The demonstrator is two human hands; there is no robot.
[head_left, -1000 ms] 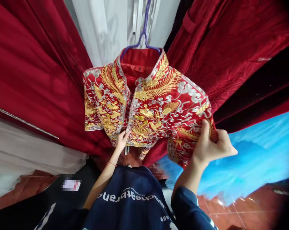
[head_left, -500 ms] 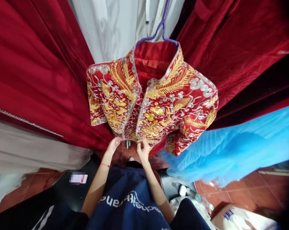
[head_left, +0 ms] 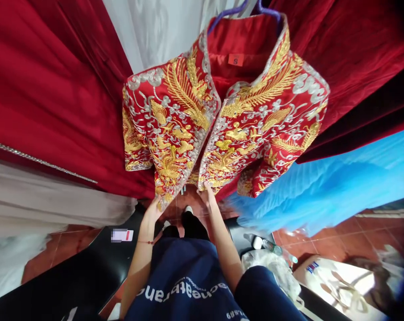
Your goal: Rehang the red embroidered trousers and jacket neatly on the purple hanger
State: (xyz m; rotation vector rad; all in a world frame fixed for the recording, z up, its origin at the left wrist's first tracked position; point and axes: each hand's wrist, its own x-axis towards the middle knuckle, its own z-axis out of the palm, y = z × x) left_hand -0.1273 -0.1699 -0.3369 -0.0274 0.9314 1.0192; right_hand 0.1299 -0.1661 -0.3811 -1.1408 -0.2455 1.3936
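Note:
A short red jacket (head_left: pixel 242 107) with gold and silver embroidery hangs in front of me on a purple hanger (head_left: pixel 228 12). Its front is unfastened, and a small red tag (head_left: pixel 236 59) with an S shows inside the collar. My left hand (head_left: pixel 154 209) grips the bottom corner of the left front panel, pulling it down toward me. At the hem of the right panel, my right hand (head_left: pixel 207 194) pinches the lower corner. Some fingertips are hidden by the cloth.
Red drapery (head_left: pixel 55 89) hangs at the left, with more at the right above blue ruffled fabric (head_left: pixel 339 178). A phone (head_left: pixel 122 235) lies on a black surface (head_left: pixel 88 267). Clear bottles (head_left: pixel 272 246), a plastic bag (head_left: pixel 269 267) and a cream bag (head_left: pixel 335 285) sit at the lower right.
The jacket now appears larger and closer, with its collar higher and further right. My left hand has drawn the left panel's corner downward; my right hand has shifted slightly right and up.

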